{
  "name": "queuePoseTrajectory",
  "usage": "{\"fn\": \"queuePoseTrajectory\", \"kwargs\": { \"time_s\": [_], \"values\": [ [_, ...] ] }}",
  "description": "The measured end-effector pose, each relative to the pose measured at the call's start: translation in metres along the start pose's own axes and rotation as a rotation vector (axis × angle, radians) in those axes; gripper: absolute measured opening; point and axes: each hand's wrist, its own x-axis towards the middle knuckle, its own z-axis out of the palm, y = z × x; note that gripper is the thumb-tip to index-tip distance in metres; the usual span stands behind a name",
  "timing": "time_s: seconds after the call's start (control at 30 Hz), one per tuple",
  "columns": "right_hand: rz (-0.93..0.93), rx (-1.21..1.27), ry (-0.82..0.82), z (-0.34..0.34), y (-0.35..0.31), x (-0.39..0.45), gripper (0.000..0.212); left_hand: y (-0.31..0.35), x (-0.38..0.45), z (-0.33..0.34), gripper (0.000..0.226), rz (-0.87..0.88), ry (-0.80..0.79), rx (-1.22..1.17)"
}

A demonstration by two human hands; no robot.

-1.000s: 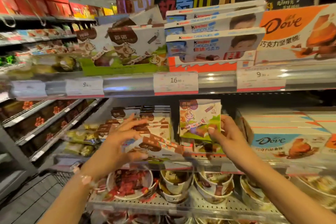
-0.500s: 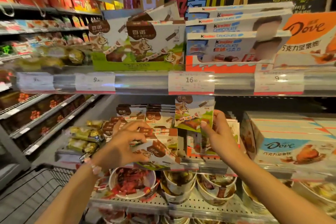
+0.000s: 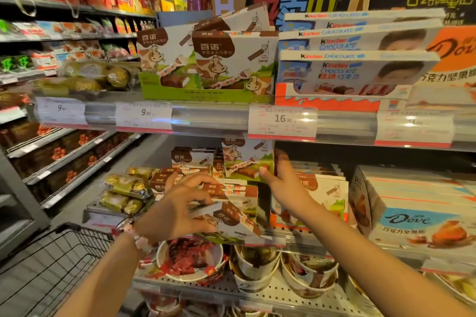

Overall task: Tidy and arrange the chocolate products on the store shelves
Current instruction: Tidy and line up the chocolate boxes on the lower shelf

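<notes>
My right hand grips an upright white-and-brown cow chocolate box by its right edge, raised just under the upper shelf rail. My left hand curls its fingers round a tilted stack of the same flat chocolate boxes on the middle shelf. More of these cow boxes stand behind. A green display tray on the upper shelf holds matching cow boxes.
Kinder chocolate boxes and orange Dove boxes fill the upper shelf's right. Dove boxes sit right of my hands, gold-wrapped chocolates left. Paper cups line the lower shelf. A shopping cart stands lower left.
My right hand has lifted the cow box higher, up to the shelf rail. My left hand stays on the tilted stack, shifting slightly.
</notes>
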Motion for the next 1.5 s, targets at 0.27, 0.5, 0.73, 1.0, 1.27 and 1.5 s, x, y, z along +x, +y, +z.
{"fn": "queuePoseTrajectory", "kwargs": {
  "time_s": [0.27,0.5,0.73,1.0,1.27,1.5],
  "values": [
    [0.211,0.015,-0.161,0.019,-0.011,0.009,0.028,-0.006,-0.002,0.003,0.024,-0.015,-0.014,-0.038],
    [-0.015,-0.283,0.008,0.011,-0.027,0.013,0.036,-0.008,-0.002,0.000,0.023,0.018,-0.014,-0.043],
    [-0.189,-0.348,-0.041,0.010,-0.019,0.013,0.027,-0.006,0.003,-0.003,0.025,0.007,-0.016,-0.112],
    [-0.108,-0.676,-0.161,0.010,-0.018,0.012,0.041,-0.014,0.004,0.000,0.033,0.027,0.041,-0.232],
    [-0.112,-0.897,-0.210,0.007,-0.018,-0.001,0.068,-0.007,0.003,0.005,0.038,0.060,0.181,-0.296],
    [-0.337,-0.414,-0.039,0.002,-0.018,-0.023,0.061,0.000,-0.001,-0.003,0.034,-0.083,0.139,-0.556]
  ]
}}
